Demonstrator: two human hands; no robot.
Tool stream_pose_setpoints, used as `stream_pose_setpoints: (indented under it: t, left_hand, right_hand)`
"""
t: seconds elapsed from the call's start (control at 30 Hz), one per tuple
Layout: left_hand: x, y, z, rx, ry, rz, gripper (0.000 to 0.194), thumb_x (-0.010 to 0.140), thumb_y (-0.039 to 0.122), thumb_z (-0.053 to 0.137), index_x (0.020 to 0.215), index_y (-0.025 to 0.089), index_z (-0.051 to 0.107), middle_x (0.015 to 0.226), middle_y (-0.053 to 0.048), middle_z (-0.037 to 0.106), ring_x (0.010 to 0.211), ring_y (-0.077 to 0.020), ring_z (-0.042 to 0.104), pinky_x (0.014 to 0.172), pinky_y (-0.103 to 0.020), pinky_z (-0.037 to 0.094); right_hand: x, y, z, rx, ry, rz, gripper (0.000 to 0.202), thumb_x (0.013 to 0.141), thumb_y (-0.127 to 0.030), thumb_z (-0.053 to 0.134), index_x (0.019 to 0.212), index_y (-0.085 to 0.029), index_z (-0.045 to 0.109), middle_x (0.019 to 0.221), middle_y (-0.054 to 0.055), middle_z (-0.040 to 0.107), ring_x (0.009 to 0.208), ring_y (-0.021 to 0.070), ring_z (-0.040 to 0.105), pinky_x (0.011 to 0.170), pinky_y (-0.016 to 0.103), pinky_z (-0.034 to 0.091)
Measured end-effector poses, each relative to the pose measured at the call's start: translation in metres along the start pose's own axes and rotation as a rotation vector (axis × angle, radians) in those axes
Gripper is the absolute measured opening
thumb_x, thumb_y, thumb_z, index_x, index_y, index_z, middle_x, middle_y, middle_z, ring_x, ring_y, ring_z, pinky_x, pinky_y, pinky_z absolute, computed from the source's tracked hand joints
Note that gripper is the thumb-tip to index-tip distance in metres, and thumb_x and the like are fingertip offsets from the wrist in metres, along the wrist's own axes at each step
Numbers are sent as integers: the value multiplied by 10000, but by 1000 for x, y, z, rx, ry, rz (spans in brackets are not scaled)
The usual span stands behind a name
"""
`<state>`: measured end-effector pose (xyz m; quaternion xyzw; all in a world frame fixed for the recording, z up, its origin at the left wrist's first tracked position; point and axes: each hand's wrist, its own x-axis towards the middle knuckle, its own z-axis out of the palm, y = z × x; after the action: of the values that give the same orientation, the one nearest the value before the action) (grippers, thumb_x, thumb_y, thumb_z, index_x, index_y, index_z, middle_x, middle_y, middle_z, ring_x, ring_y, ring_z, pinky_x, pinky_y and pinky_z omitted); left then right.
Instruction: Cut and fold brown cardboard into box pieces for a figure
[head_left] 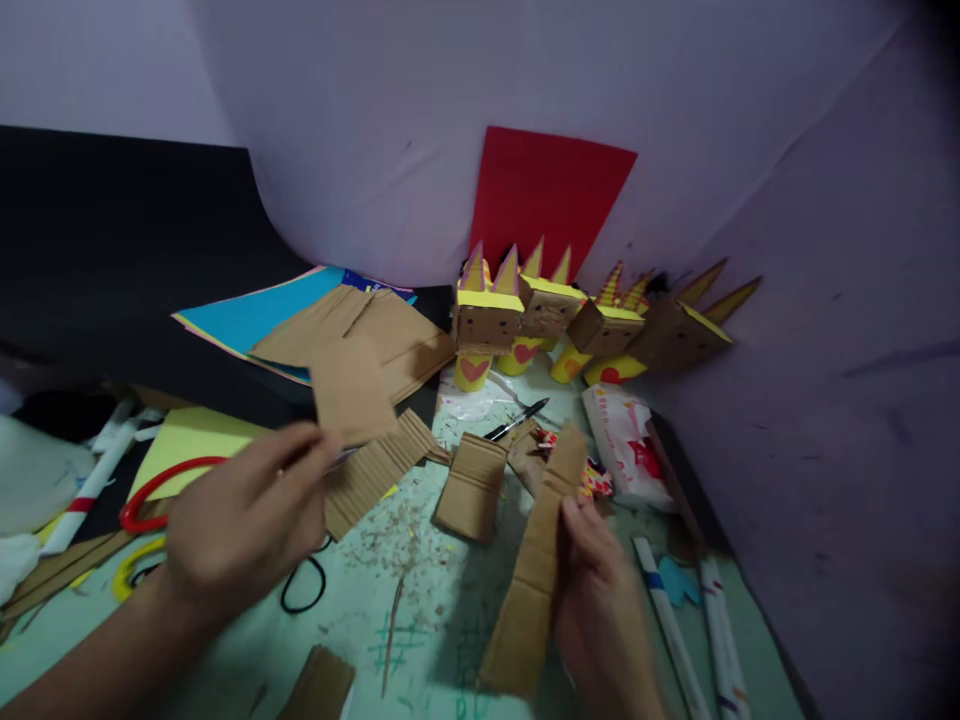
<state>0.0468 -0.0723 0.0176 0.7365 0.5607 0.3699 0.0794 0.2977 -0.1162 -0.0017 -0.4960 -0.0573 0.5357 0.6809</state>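
Observation:
My left hand (259, 505) pinches the lower corner of a square piece of cardboard (352, 390), raised over the left-middle of the table. In my right hand (604, 590) is a long, creased cardboard strip (529, 590), tilted, its top leaning right. Between the hands lies a small folded cardboard piece (472, 488). A ridged cardboard piece (375, 475) rests just beyond my left fingers, and black scissor handles (304, 585) show below it.
Several cardboard heads with yellow horns (487, 325) stand at the back before a red sheet (551, 190). Blue paper (262, 320) and cardboard sheets lie back left. Red-handled scissors (139, 510) are left; a white packet (626, 445) and markers (667, 620) are right. A pen (517, 420) lies mid-table.

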Motion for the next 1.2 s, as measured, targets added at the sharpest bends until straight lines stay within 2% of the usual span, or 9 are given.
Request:
stream_pose_setpoints:
  t: [0.13, 0.2, 0.3, 0.37, 0.47, 0.67, 0.77, 1.07, 1.2]
  left_hand:
    - [9, 2, 15, 224, 159, 161, 252, 815, 182, 491, 1034, 152, 612, 1064, -90, 616, 1010, -244, 568, 891, -364, 441]
    - [0, 11, 25, 28, 54, 148, 211, 825, 211, 494, 990, 167, 618, 1029, -84, 631, 932, -207, 604, 815, -298, 483]
    - [-18, 27, 39, -354, -422, -95, 215, 832, 315, 483, 906, 178, 633, 788, -43, 665, 617, -147, 609, 556, -225, 488]
    - [-26, 33, 44, -544, -671, -260, 279, 803, 390, 501, 891, 156, 627, 711, -43, 652, 599, -156, 594, 539, -229, 469]
    - [-29, 36, 47, -724, -829, -429, 358, 736, 466, 537, 848, 131, 597, 679, -42, 610, 642, -166, 567, 578, -239, 446]
    - [-29, 35, 54, -754, -816, -448, 333, 678, 477, 570, 629, 155, 498, 550, 30, 445, 537, -116, 416, 507, -218, 331]
    - [-31, 36, 56, -776, -793, -423, 324, 679, 462, 588, 633, 150, 512, 550, 31, 449, 536, -113, 409, 502, -210, 319]
    - [-42, 50, 52, -702, -673, -154, 256, 715, 382, 570, 588, 164, 528, 542, 42, 462, 539, -117, 419, 498, -205, 342]
    - [-44, 53, 45, -642, -607, -109, 260, 735, 377, 546, 588, 162, 548, 541, 27, 504, 544, -132, 464, 498, -213, 372]
  right_hand:
    - [-2, 10, -2, -152, -170, 162, 333, 599, -316, 760, 894, -198, 662, 801, 32, 722, 673, 204, 665, 633, 303, 513]
    - [-5, 16, -1, -192, -228, 216, 341, 610, -330, 764, 905, -195, 659, 781, 44, 721, 668, 208, 667, 626, 304, 510]
    - [-11, 24, 3, -195, -282, 205, 319, 623, -335, 764, 881, -183, 654, 753, 50, 717, 632, 196, 662, 604, 287, 499]
    - [-15, 28, 7, -174, -291, 177, 303, 626, -338, 766, 851, -172, 648, 731, 51, 714, 600, 186, 655, 576, 274, 490]
    - [-18, 34, 12, -152, -339, 155, 308, 645, -342, 758, 856, -152, 638, 727, 58, 712, 578, 162, 644, 546, 244, 472]
    - [-12, 36, 10, -189, -429, 12, 354, 616, -308, 776, 887, -144, 617, 730, 45, 710, 576, 143, 636, 539, 227, 462]
    - [-7, 30, 8, -193, -406, -46, 360, 588, -290, 790, 865, -151, 607, 661, 13, 691, 528, 114, 611, 523, 204, 457]
    - [-6, 23, 3, -225, -360, -184, 308, 552, -303, 776, 771, -156, 617, 627, -12, 654, 496, 96, 566, 457, 173, 420]
    - [-9, 20, 5, -250, -386, -215, 270, 530, -342, 778, 628, -148, 617, 533, -38, 593, 456, 72, 498, 453, 165, 388]
